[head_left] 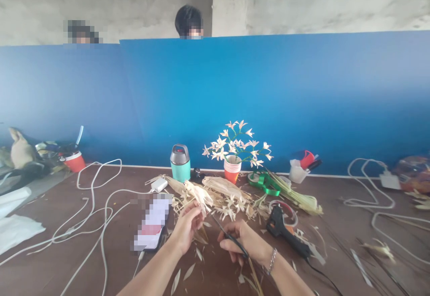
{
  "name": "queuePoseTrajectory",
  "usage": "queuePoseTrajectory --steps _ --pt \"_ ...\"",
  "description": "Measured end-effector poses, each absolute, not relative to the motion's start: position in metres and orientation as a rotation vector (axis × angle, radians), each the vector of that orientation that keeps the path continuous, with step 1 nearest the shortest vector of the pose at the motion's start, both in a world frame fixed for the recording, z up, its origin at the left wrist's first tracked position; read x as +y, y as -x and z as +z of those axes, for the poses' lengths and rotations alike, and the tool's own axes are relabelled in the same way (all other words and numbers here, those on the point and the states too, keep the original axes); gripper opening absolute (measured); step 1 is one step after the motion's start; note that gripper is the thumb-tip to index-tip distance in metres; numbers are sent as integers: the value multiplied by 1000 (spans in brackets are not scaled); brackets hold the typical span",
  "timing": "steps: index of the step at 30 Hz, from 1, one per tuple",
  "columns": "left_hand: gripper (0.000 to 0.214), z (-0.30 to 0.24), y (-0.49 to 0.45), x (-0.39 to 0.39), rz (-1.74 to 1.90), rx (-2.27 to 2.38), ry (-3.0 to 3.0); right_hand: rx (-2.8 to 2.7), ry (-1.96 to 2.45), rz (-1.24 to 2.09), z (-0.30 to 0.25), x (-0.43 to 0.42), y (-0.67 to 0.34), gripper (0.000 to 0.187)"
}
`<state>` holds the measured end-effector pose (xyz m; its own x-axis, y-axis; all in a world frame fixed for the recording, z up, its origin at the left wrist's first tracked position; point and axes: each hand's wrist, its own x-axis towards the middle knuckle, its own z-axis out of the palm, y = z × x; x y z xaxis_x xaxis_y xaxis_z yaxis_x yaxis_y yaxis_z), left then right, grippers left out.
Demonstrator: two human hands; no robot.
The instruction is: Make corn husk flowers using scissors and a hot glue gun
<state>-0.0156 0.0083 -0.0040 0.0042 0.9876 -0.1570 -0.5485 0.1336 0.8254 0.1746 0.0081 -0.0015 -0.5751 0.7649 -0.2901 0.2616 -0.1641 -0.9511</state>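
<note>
My left hand (188, 229) pinches a cream-coloured flower of dried husk (199, 193) between thumb and fingers. From the flower's base a thin dark rod (218, 224) slants down to the right; I cannot tell whether the two are joined. My right hand (247, 242), wearing a bracelet, is closed around this rod. A straw-coloured length (255, 276) shows below that hand. Loose husk pieces (231, 208) are heaped just beyond both hands. To the right of my right hand lies a black glue gun (287, 233).
A phone (152, 224) and white cables (104, 224) lie left. Behind stand a turquoise flask (180, 166) and stacked paper cups (231, 170) with small white flowers (235, 143). Green ribbon (268, 184) and pale stalks (298, 195) lie right. A blue partition (268, 81) edges the table; two people are beyond.
</note>
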Motion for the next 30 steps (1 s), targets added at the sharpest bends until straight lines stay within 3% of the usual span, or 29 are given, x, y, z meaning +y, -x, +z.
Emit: queuePoseTrajectory --steps 30 --pt "22 4 14 8 1295 959 -773 -1743 1183 1804 -8 11 -178 28"
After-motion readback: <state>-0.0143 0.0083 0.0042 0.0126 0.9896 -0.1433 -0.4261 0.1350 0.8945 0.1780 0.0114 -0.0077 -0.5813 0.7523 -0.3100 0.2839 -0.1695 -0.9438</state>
